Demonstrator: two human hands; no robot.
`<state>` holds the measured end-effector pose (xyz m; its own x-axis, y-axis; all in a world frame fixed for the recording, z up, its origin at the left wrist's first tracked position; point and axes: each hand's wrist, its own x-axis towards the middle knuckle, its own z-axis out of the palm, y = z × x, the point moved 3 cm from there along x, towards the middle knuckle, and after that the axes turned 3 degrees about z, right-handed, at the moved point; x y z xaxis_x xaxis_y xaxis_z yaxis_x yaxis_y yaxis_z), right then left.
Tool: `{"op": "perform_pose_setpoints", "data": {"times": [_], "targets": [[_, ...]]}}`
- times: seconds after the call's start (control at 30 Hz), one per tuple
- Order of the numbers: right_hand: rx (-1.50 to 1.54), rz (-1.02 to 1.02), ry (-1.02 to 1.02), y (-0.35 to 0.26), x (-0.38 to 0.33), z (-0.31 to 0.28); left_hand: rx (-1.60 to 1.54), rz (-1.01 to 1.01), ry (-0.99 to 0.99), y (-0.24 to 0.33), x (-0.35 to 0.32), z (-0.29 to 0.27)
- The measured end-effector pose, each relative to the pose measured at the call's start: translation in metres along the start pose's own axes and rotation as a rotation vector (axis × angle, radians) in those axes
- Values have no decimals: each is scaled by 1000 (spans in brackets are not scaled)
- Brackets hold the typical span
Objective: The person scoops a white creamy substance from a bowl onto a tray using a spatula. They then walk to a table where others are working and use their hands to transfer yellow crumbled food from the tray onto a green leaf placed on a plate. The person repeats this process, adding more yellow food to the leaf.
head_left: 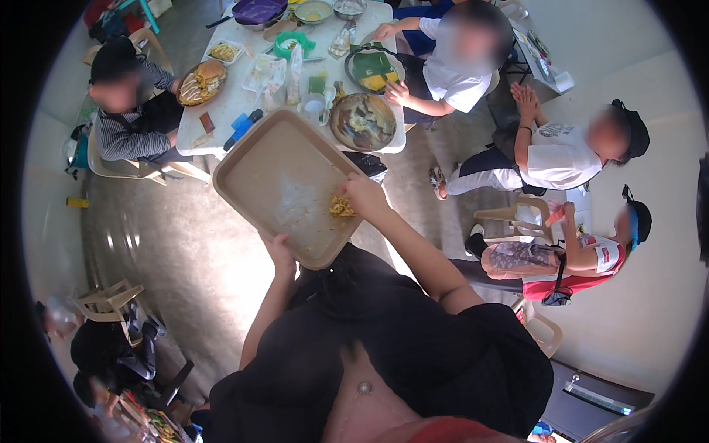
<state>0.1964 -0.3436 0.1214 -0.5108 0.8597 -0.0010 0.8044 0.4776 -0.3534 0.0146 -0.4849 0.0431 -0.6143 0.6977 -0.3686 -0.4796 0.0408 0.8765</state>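
Note:
A tan rectangular tray [269,162] with rounded corners is tilted in front of me, beyond my body and close to the table. My left hand [281,255] grips its near left rim, thumb on the edge and the other fingers hidden beneath. Over the right rim reaches my right hand [365,196], its fingers curled down inside the tray. Against those fingers lies a small heap of yellow-brown food scraps [341,207]; whether they pinch some of it is hidden. Pale smears and crumbs mark the tray's bottom.
Beyond the tray stands a white table [193,140] with a round pan [362,122], a green bowl [293,45] and a plate of food [201,83]. People sit at its left and right. Two more people are on the right, by a tan plastic chair [517,215].

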Motion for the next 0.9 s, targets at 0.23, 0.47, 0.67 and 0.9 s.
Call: {"op": "perform_pose_setpoints", "data": {"times": [0.23,0.47,0.67,0.9], "targets": [[93,131,-102,-11,6,2,-71,8,1,5,6,-8],[81,8,41,-15,5,7,-79,11,4,9,6,-8],[173,75,5,-22,5,3,-57,47,-37,11,7,-12],[504,149,-82,-62,16,-21,-54,54,118,15,6,-33]]}}
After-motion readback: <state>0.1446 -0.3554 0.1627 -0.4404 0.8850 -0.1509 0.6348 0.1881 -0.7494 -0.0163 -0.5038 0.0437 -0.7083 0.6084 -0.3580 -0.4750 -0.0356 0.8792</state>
